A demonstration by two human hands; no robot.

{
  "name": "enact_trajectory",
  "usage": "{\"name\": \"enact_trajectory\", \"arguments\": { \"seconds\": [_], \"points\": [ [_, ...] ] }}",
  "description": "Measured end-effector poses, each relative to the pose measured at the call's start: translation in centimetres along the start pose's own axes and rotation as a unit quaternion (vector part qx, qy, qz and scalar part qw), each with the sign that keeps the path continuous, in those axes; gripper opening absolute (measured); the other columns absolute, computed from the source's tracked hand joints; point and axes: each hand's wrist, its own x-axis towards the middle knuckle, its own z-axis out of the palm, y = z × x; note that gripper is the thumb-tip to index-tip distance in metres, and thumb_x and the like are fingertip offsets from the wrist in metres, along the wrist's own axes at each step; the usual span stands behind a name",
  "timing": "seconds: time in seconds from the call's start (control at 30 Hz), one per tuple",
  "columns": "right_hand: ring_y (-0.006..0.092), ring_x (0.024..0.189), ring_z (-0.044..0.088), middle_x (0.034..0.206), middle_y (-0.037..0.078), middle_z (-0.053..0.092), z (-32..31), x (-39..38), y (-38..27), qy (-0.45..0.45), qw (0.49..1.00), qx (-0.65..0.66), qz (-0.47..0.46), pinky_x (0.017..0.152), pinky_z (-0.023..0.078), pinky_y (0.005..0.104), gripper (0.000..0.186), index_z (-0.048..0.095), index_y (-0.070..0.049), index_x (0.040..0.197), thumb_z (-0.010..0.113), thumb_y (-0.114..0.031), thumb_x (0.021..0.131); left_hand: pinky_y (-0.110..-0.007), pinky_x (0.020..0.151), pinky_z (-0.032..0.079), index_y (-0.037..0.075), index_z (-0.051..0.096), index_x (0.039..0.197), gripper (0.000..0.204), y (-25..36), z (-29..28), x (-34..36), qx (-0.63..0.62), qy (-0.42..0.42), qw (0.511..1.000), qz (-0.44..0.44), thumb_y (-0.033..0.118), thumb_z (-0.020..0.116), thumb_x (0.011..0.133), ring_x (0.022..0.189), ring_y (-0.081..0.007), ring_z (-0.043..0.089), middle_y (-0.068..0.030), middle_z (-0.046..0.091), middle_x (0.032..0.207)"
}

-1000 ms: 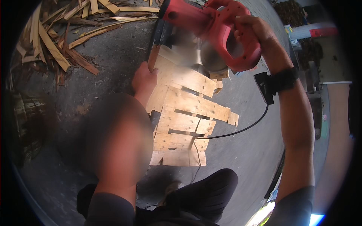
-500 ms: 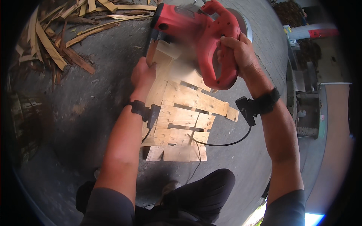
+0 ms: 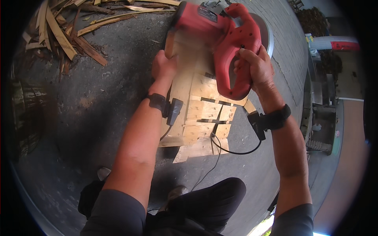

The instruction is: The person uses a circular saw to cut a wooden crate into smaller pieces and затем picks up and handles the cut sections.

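My right hand (image 3: 256, 67) is wrapped round the handle of a red power saw (image 3: 237, 39); part of the round metal blade (image 3: 266, 35) shows behind it. At its left, my left hand (image 3: 164, 66) is closed on a narrow wooden strip (image 3: 169, 41) beside pale boards. Below both hands lie pale nailed plywood slats (image 3: 202, 111) with gaps between them. A haze blurs the place under the saw, so where the blade meets the wood I cannot tell. Black straps with small devices and cables sit on both wrists.
A loose pile of splintered wooden strips (image 3: 59, 33) lies at the upper left on grey concrete (image 3: 102, 78). A cable (image 3: 202, 176) runs across the ground by my bent leg (image 3: 220, 196). Metal clutter (image 3: 323, 122) and dark debris stand along the right edge.
The saw handle and my right hand have come down toward me since a second ago. My left hand appears slightly farther forward and right. The haze over the boards has spread.
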Motion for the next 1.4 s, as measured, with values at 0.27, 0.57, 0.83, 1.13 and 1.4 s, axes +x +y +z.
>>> {"name": "enact_trajectory", "arguments": {
  "seconds": [0.27,0.57,0.83,1.13,1.4],
  "points": [
    [0.0172,0.057,0.058,0.079,0.011,0.057,0.1,0.0,0.7,0.024,1.0,0.004,-0.005,0.052,0.05,0.0298,0.033,0.042,0.001,0.104,0.057,-0.008,0.076,-0.038,0.071,0.047,0.0,0.057,0.091,0.034,-1.8,0.6,0.5,-0.024,-0.006,1.0,0.005,0.027,0.067,0.073,0.086,-0.0319,0.062,-0.0183,0.063,0.089],
    [0.0122,0.061,0.058,0.08,0.01,0.061,-3.0,3.3,-5.9,-0.066,0.996,-0.01,0.052,0.052,0.053,0.0239,0.025,0.051,0.003,0.1,0.055,-0.015,0.084,-0.042,0.076,0.045,0.001,0.052,0.097,0.035,-6.1,0.9,-0.6,0.018,-0.067,0.997,-0.014,0.028,0.062,0.077,0.092,-0.0369,0.058,-0.0194,0.061,0.095],
    [0.0201,0.068,0.06,0.086,0.015,0.06,-5.6,6.2,-8.5,-0.189,0.977,0.039,0.089,0.061,0.052,0.0295,0.033,0.049,0.004,0.11,0.049,-0.009,0.079,-0.039,0.068,0.045,-0.003,0.052,0.088,0.031,-5.4,3.3,-2.2,-0.025,-0.072,0.997,0.029,0.023,0.063,0.076,0.078,-0.0327,0.061,-0.0199,0.06,0.082],
    [0.0181,0.058,0.056,0.078,0.012,0.057,-4.4,5.9,-9.5,-0.206,0.977,0.038,0.028,0.051,0.05,0.0298,0.038,0.047,-0.002,0.119,0.043,-0.009,0.082,-0.042,0.078,0.045,0.001,0.051,0.096,0.034,-5.2,4.8,-2.2,0.016,-0.081,0.997,0.009,0.028,0.061,0.078,0.094,-0.0368,0.058,-0.019,0.061,0.095],
    [0.0214,0.068,0.057,0.095,0.015,0.058,-4.1,5.2,-9.3,-0.162,0.987,0.0,0.003,0.054,0.05,0.0291,0.036,0.05,-0.002,0.116,0.042,-0.009,0.082,-0.041,0.078,0.045,0.0,0.051,0.096,0.035,-6.0,3.8,-2.8,0.012,-0.09,0.996,0.011,0.029,0.061,0.079,0.095,-0.0374,0.057,-0.0206,0.06,0.096]
  ]
}}
